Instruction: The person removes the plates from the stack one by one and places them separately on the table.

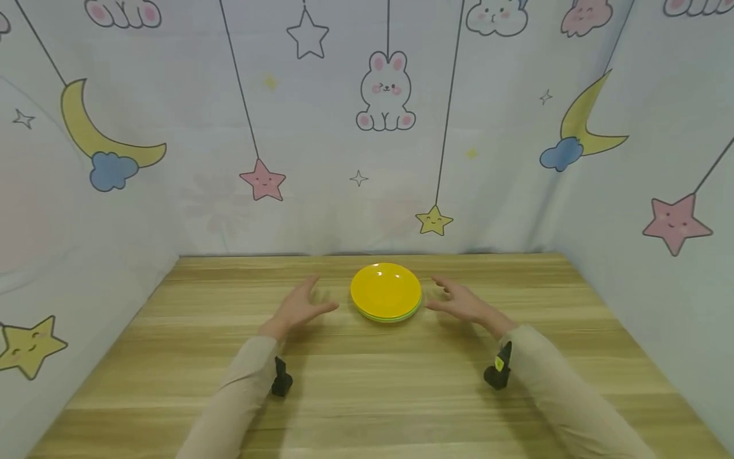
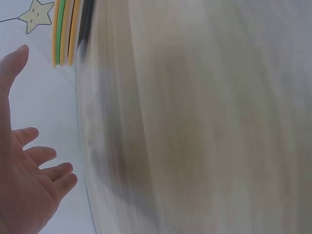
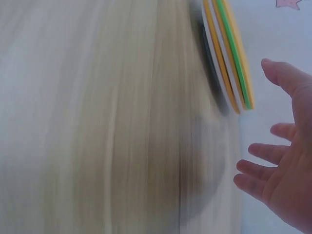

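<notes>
Small draped booth [image 1: 648, 102]; home or workplace cannot be told. Evidence: white cloth [image 1: 321, 127] on three sides, printed nursery-style with a rabbit [image 1: 386, 105] at 12 o'clock and moons [image 1: 83, 127] at 10 and 2 o'clock, around a wood-grain table [image 1: 378, 395] at 6 o'clock.

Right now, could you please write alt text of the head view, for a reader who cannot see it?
A person's left hand and right hand are held open on either side of a stack of shallow plates, yellow on top, without touching it. The stack sits on a wood-grain table before a pale backdrop with cartoon drawings.
</notes>
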Tool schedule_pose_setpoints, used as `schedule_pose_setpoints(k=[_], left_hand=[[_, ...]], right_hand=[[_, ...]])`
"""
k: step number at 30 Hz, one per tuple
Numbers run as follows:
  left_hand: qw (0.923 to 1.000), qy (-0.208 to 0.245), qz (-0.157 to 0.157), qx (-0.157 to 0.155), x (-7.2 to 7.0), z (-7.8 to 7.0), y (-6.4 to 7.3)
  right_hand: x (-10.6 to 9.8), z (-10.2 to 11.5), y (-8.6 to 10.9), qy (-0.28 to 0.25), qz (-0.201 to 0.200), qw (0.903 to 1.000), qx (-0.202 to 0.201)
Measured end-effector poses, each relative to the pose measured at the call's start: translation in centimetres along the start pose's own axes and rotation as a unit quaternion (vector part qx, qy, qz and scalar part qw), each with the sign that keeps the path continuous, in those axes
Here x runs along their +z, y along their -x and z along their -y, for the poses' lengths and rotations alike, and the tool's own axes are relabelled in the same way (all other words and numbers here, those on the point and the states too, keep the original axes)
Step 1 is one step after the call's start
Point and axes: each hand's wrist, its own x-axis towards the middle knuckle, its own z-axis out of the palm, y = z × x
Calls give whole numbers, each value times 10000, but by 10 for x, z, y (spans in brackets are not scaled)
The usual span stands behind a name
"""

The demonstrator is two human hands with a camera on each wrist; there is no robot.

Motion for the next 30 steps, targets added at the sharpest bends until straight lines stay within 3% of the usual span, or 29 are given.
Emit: schedule_pose_setpoints(k=[6,19,30], left_hand=[[9989,404,40,-215,4,-11,-1],[9931,1146,141,-185,19,-26,-6],[9917,1262,158,-211,33,-35,-16]], right_hand=[[12,14,-7,-323,-127,9994,55],[27,22,-16,-691,-421,9963,304],[37,19,-24,-794,-643,9947,121]])
